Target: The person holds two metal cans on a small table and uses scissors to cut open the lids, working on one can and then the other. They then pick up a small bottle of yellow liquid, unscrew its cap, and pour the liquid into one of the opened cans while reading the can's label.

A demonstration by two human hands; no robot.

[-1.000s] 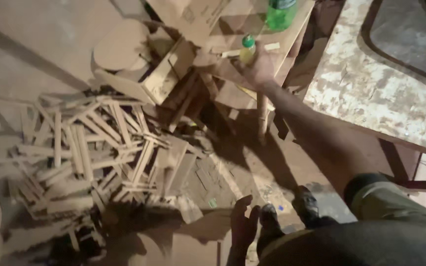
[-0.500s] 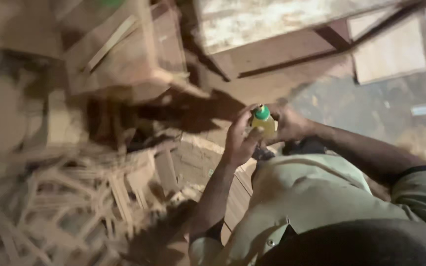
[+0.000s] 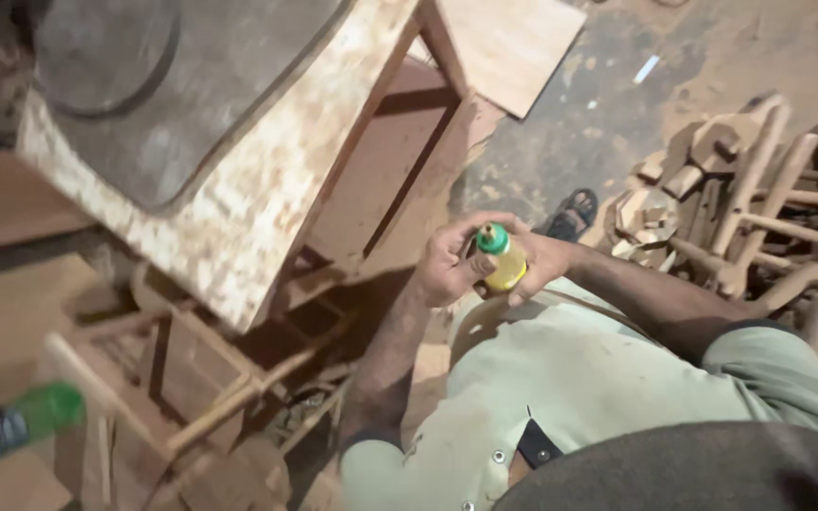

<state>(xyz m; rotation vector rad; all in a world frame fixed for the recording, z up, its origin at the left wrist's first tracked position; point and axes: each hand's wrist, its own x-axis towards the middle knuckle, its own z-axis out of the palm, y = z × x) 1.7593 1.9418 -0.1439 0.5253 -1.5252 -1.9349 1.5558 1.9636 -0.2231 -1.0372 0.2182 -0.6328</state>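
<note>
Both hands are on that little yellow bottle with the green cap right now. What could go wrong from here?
1. The left hand grips the green cap while the right hand holds the yellow bottle directly over the pale shirt; if the cap comes off, contents may spill onto it.
2. The bottle is held in mid-air over the dusty floor; a slip would probably drop it there.

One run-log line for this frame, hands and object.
left hand: on green cap | right hand: holds yellow bottle | near: worn table
</note>
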